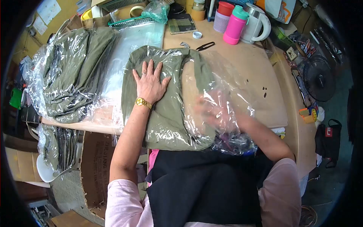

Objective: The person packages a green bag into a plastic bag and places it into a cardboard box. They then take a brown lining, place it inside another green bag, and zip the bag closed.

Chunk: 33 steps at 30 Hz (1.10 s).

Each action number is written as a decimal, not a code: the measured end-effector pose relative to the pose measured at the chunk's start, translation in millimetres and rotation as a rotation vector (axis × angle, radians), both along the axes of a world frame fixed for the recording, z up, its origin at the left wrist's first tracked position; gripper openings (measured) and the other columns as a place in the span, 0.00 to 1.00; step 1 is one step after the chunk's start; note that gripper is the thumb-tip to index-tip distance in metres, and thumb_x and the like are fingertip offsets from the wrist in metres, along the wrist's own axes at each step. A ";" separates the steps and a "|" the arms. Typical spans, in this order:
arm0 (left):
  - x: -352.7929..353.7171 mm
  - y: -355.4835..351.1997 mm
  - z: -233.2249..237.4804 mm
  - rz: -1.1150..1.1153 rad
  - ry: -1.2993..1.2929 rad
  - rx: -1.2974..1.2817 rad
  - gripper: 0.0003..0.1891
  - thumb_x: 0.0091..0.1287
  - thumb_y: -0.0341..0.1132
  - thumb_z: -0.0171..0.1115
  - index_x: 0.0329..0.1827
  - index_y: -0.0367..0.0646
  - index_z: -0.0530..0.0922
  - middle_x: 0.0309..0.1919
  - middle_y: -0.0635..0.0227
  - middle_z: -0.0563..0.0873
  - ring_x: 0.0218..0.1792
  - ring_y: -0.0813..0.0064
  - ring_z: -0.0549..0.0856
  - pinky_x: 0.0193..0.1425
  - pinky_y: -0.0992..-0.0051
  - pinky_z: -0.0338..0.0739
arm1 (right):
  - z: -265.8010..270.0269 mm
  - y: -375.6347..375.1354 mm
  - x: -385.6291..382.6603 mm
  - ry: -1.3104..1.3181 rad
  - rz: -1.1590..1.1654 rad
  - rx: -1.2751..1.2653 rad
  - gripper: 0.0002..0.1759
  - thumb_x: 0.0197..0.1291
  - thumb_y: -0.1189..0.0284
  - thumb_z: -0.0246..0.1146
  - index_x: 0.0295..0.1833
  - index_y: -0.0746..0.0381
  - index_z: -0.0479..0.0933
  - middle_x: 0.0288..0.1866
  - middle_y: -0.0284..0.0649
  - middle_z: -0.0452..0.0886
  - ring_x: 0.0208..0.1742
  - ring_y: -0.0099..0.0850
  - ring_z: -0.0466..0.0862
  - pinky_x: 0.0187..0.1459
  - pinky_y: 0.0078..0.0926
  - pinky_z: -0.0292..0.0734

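Observation:
A folded olive-green garment [166,113] lies on the table in front of me, partly inside a clear plastic bag [227,81]. My left hand [150,82] rests flat on the garment with its fingers spread; a gold watch is on the wrist. My right hand [211,108] is blurred and sits inside or under the loose plastic at the garment's right edge. Whether it grips the plastic I cannot make out.
A pile of bagged olive garments [72,72] lies at the left beside a stack of clear bags [130,45]. Black scissors [205,46], a tape roll [197,34], a pink bottle [235,24] and a white kettle [257,22] stand at the back. A cardboard box [94,170] sits below left.

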State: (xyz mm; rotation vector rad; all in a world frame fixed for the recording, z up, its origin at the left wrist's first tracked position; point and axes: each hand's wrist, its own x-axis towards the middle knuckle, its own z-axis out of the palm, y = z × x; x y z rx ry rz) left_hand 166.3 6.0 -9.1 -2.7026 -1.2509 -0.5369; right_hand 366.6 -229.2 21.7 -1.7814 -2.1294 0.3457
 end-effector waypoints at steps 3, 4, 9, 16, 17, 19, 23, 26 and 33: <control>-0.9 0.3 -5.0 -0.012 -0.007 -0.002 0.34 0.72 0.60 0.51 0.76 0.53 0.67 0.78 0.59 0.62 0.80 0.54 0.56 0.78 0.35 0.42 | -5.3 29.1 92.9 -0.309 -0.191 0.143 0.24 0.69 0.60 0.57 0.69 0.52 0.73 0.72 0.45 0.71 0.74 0.46 0.66 0.73 0.51 0.60; -0.2 1.1 -4.5 -0.015 -0.016 0.007 0.34 0.72 0.60 0.51 0.76 0.53 0.67 0.78 0.59 0.63 0.80 0.54 0.56 0.78 0.35 0.42 | -26.8 32.1 124.9 -0.287 -0.372 0.116 0.24 0.69 0.61 0.58 0.68 0.53 0.73 0.73 0.44 0.71 0.75 0.45 0.66 0.74 0.48 0.61; 8.1 -8.0 8.4 -0.028 -0.168 -0.015 0.35 0.71 0.57 0.55 0.77 0.48 0.64 0.78 0.53 0.60 0.80 0.50 0.54 0.78 0.36 0.43 | -29.4 41.3 117.5 -0.138 -0.433 0.343 0.15 0.67 0.66 0.63 0.55 0.62 0.77 0.55 0.46 0.80 0.55 0.43 0.80 0.57 0.39 0.74; 8.7 -99.2 40.0 -0.288 -0.002 -0.133 0.27 0.73 0.49 0.54 0.70 0.44 0.72 0.67 0.56 0.75 0.70 0.53 0.72 0.72 0.43 0.59 | -24.5 79.5 95.1 0.658 -0.172 -0.394 0.23 0.74 0.56 0.55 0.57 0.67 0.77 0.54 0.42 0.83 0.53 0.32 0.84 0.51 0.35 0.79; 6.3 -98.5 23.3 -0.288 0.000 -0.127 0.27 0.73 0.49 0.54 0.70 0.44 0.72 0.67 0.56 0.75 0.70 0.53 0.72 0.72 0.43 0.59 | -25.6 79.8 88.8 0.873 -0.263 -0.364 0.20 0.74 0.62 0.57 0.60 0.67 0.76 0.55 0.42 0.83 0.52 0.31 0.84 0.52 0.31 0.81; 2.3 -95.3 0.1 -0.203 -0.055 -0.185 0.33 0.75 0.52 0.51 0.78 0.45 0.61 0.77 0.56 0.64 0.78 0.51 0.60 0.77 0.36 0.44 | -14.1 70.9 64.7 1.302 -0.290 -0.347 0.20 0.74 0.62 0.57 0.60 0.66 0.76 0.55 0.43 0.83 0.52 0.31 0.84 0.52 0.31 0.81; -4.1 -93.0 -5.3 -0.186 -0.030 -0.160 0.37 0.74 0.59 0.48 0.79 0.43 0.60 0.78 0.59 0.63 0.79 0.50 0.57 0.77 0.34 0.41 | -15.6 58.3 84.8 1.955 -0.306 -0.174 0.19 0.75 0.61 0.56 0.60 0.63 0.76 0.51 0.40 0.83 0.48 0.30 0.83 0.51 0.32 0.80; -1.8 -93.7 -3.5 -0.170 -0.013 -0.165 0.37 0.74 0.58 0.48 0.79 0.42 0.60 0.78 0.59 0.62 0.79 0.50 0.57 0.77 0.34 0.40 | -22.2 22.9 135.6 1.595 -0.416 -0.040 0.22 0.75 0.56 0.54 0.63 0.61 0.72 0.50 0.38 0.83 0.45 0.30 0.83 0.51 0.32 0.79; -1.0 -94.9 -1.8 -0.162 -0.021 -0.187 0.37 0.74 0.58 0.49 0.79 0.43 0.61 0.79 0.59 0.62 0.79 0.51 0.56 0.78 0.35 0.39 | 49.5 -70.7 21.1 0.815 -0.252 -0.055 0.19 0.70 0.58 0.60 0.51 0.63 0.79 0.42 0.38 0.85 0.49 0.28 0.84 0.51 0.34 0.76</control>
